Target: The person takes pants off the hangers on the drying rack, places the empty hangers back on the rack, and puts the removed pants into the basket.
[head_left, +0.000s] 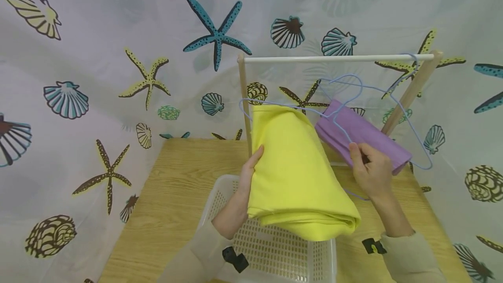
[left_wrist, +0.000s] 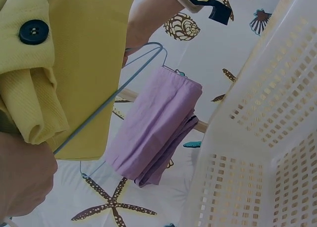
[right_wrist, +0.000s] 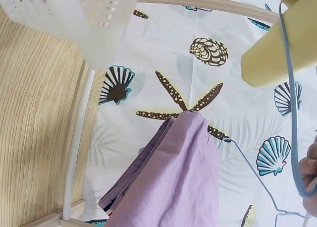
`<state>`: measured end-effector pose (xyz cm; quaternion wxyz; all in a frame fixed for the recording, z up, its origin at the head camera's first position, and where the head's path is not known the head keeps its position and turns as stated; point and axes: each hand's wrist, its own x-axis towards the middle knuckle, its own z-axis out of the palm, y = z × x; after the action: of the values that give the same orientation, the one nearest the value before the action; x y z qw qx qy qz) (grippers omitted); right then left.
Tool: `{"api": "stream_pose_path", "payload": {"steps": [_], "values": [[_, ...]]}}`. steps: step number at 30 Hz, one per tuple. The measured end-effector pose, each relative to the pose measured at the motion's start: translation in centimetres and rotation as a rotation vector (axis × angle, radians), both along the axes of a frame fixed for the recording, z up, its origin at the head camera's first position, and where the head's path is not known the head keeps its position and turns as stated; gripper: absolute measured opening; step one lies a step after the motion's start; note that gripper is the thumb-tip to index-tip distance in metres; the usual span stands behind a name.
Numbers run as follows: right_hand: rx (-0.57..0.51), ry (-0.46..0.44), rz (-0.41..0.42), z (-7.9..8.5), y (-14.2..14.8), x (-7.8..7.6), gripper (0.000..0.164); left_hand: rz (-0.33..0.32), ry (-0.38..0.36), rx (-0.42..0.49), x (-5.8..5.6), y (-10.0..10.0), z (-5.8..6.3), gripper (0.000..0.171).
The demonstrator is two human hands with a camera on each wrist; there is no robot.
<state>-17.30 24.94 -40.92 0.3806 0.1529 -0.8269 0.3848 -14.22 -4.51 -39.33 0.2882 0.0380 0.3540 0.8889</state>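
Note:
A folded yellow garment [head_left: 298, 169] hangs in front of me, with a dark button [left_wrist: 33, 32] showing in the left wrist view. My left hand [head_left: 244, 182] holds its left edge, thumb on the near face, the other fingers hidden behind. A light blue wire hanger [head_left: 341, 129] runs along the garment, and its left end sticks out past the cloth. How far the cloth is threaded through it is hidden. My right hand [head_left: 372, 170] pinches the hanger's right side. Behind it, a folded purple garment [head_left: 365, 136] hangs on another blue hanger [head_left: 410, 121].
A rack with a white rod [head_left: 338, 59] and wooden posts stands at the back; the purple garment's hanger hooks on its right end. Below the yellow garment, a white perforated basket [head_left: 214, 200] sits on the wooden table [head_left: 157, 213]. A shell-patterned curtain surrounds the table.

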Motion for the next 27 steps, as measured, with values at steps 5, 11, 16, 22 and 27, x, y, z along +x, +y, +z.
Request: {"api": "stream_pose_path", "payload": {"steps": [5,11,16,22,27], "values": [[0.029,0.037,-0.030,0.0,-0.1,-0.3,0.038,-0.059,0.018,0.038,0.3,0.0,0.1,0.039],[0.095,0.072,-0.068,0.0,0.0,-0.4,0.039,-0.070,0.005,-0.006,0.9,0.0,-0.2,0.045],[0.182,0.069,-0.097,-0.2,0.2,-0.3,0.037,-0.090,0.038,0.027,1.1,0.4,-0.1,0.037],[0.231,0.054,-0.111,-0.3,0.3,-0.2,0.033,-0.127,0.055,-0.039,1.9,-0.1,0.1,0.041],[0.262,0.090,-0.110,-0.3,0.4,0.0,0.035,-0.180,0.021,-0.056,2.4,-1.0,0.2,0.045]]}}
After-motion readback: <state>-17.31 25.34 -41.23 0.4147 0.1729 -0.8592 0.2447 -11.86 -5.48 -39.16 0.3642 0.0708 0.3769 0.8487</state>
